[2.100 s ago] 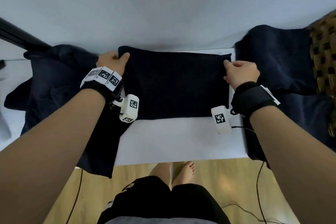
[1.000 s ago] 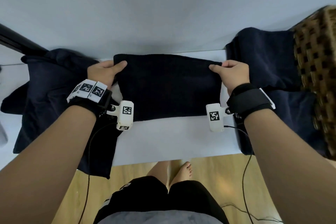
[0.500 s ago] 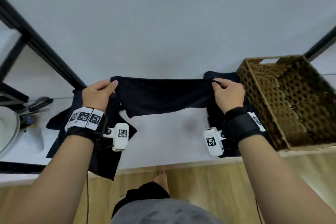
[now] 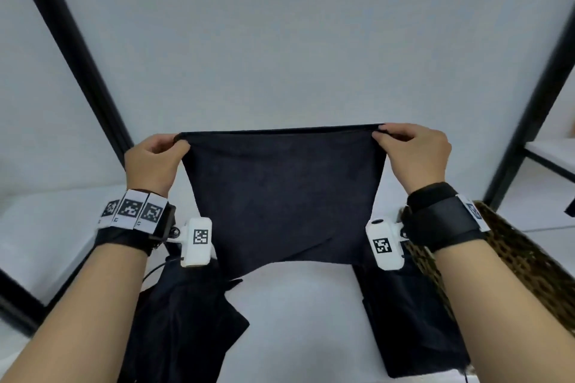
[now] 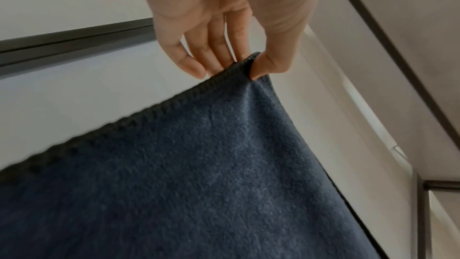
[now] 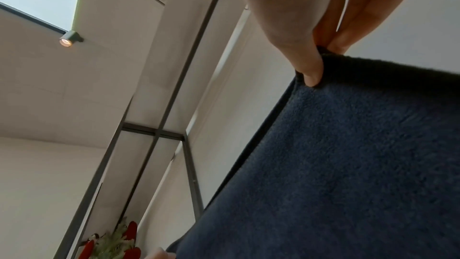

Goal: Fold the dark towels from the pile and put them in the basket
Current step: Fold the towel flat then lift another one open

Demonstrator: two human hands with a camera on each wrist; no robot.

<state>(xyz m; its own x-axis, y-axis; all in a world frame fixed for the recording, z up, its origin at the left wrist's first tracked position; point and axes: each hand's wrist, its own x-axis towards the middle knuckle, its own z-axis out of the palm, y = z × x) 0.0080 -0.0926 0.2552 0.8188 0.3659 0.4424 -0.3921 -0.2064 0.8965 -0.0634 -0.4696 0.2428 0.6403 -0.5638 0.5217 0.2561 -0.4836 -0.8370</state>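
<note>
A dark navy towel [image 4: 283,193] hangs in the air above the white table [image 4: 298,305], stretched between my two hands. My left hand [image 4: 155,158] pinches its upper left corner between thumb and fingers, as the left wrist view shows on the towel [image 5: 199,174] under the left hand [image 5: 244,62]. My right hand [image 4: 410,149] pinches the upper right corner; the right wrist view shows the thumb pressed on the towel [image 6: 348,155] hem by the right hand [image 6: 316,62]. The brown wicker basket [image 4: 529,264] sits at the right, mostly hidden by my right forearm.
A pile of dark towels [image 4: 180,320] lies on the table's left, draping over the front edge. Another dark towel [image 4: 410,320] lies at the right beside the basket. Black frame posts [image 4: 77,59] rise on both sides before a pale wall.
Both hands lifted the towel off the table by its far corners and raised it upright; the head view tilted up, so the basket slid to the right edge.
</note>
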